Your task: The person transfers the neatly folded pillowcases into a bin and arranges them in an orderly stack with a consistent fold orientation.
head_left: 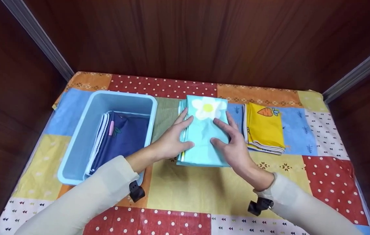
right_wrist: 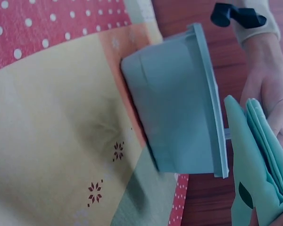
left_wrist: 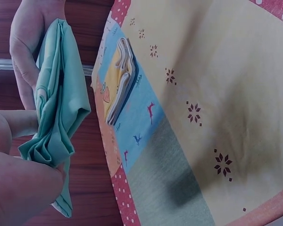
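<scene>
A folded turquoise cloth (head_left: 204,150) with a white flower print is held up between both hands, clear of the covering below it. My left hand (head_left: 171,140) grips its left edge, thumb and fingers showing on the upper face. On the opposite edge, my right hand (head_left: 237,148) holds it the same way. In the left wrist view the layered end of the turquoise cloth (left_wrist: 56,117) faces the camera. The right wrist view shows the turquoise cloth (right_wrist: 259,174) higher than the blue bin (right_wrist: 174,108), with the left hand (right_wrist: 264,84) behind it.
Left of the hands stands the blue bin (head_left: 154,124), with a folded navy cloth (head_left: 129,133) and white-edged layers inside. A folded yellow cloth (head_left: 264,125) with a carrot print lies to the right. The patchwork covering (head_left: 185,192) meets dark wooden panels (head_left: 191,42) at the back.
</scene>
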`<state>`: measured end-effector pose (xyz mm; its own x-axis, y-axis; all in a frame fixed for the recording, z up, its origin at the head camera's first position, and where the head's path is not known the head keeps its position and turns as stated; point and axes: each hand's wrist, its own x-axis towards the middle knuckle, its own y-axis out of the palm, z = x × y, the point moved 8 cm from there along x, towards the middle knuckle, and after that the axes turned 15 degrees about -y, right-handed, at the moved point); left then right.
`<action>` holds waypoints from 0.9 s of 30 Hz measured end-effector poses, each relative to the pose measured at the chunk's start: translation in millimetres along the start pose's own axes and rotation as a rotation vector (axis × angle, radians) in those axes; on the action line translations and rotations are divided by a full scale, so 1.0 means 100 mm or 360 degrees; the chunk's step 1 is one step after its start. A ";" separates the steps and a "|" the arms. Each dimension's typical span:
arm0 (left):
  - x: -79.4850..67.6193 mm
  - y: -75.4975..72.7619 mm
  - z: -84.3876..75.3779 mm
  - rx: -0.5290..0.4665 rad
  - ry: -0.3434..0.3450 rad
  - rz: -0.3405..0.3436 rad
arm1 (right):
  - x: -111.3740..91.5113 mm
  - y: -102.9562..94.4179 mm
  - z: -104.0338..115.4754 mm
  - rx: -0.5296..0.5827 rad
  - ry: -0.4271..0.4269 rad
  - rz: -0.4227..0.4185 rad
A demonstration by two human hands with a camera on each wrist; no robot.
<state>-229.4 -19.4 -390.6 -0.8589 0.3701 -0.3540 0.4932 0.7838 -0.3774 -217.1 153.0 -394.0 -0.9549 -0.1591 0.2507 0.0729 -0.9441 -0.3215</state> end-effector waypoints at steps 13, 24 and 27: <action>-0.15 -0.09 0.00 -0.0008 0.0002 -0.0028 | -0.03 0.10 0.15 0.0058 -0.0049 -0.0010; -0.25 -0.21 0.02 -0.0014 0.0012 -0.0037 | -0.03 0.21 0.23 0.0119 -0.0051 -0.0016; -0.27 -0.25 0.03 -0.0029 0.0021 -0.0040 | -0.02 0.25 0.27 0.0150 -0.0081 -0.0022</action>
<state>-217.7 -50.5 -373.9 -0.8728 0.3567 -0.3331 0.4691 0.8017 -0.3705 -206.0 122.2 -377.7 -0.9403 -0.1580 0.3014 0.0887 -0.9689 -0.2312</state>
